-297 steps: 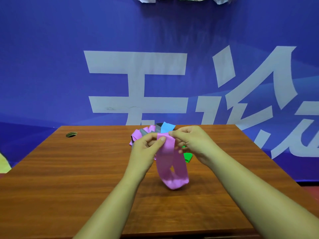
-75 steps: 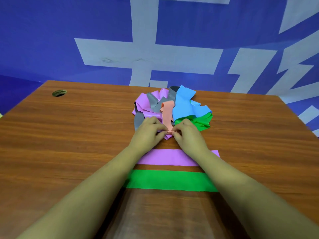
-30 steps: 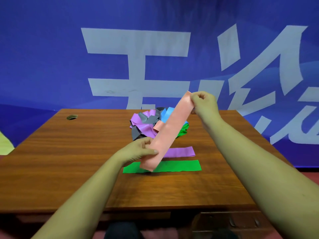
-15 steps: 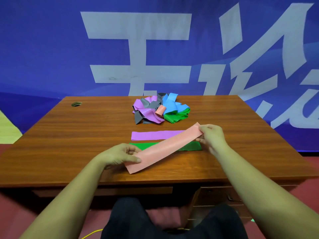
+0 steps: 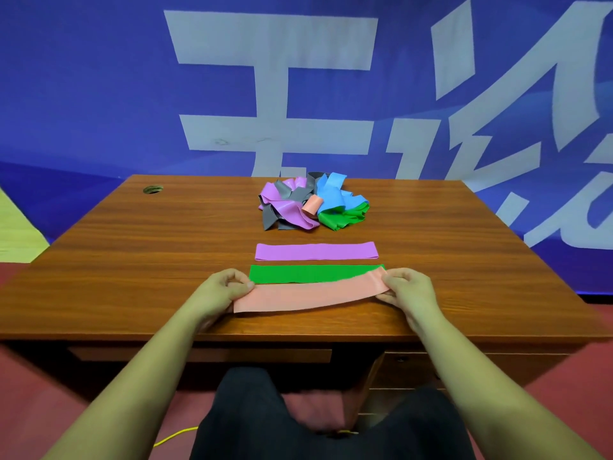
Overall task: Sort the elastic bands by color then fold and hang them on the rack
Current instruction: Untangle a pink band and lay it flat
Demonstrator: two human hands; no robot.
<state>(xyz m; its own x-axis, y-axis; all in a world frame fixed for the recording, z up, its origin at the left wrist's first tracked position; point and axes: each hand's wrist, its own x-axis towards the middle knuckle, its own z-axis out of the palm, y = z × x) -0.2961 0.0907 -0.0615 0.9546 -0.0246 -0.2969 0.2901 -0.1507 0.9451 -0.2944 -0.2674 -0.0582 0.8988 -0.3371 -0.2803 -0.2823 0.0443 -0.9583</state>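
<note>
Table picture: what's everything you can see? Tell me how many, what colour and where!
Table: one, brown wood, in front of the person.
Peach band: one, peach, nearest the front edge.
Green band: one, green, flat just behind it.
Purple band: one, purple, flat behind the green one.
Pile of bands: one, purple, grey, blue, green and peach, far middle of the table.
Hole: one, dark, table's far left corner.
Banner: one, blue with white signs, behind the table.
Cord: one, yellow, on the red floor.
Legs: two, dark trousers, below the front edge.
Left grip: one hand, pinching the peach band's left end.
Right grip: one hand, pinching its right end.
</note>
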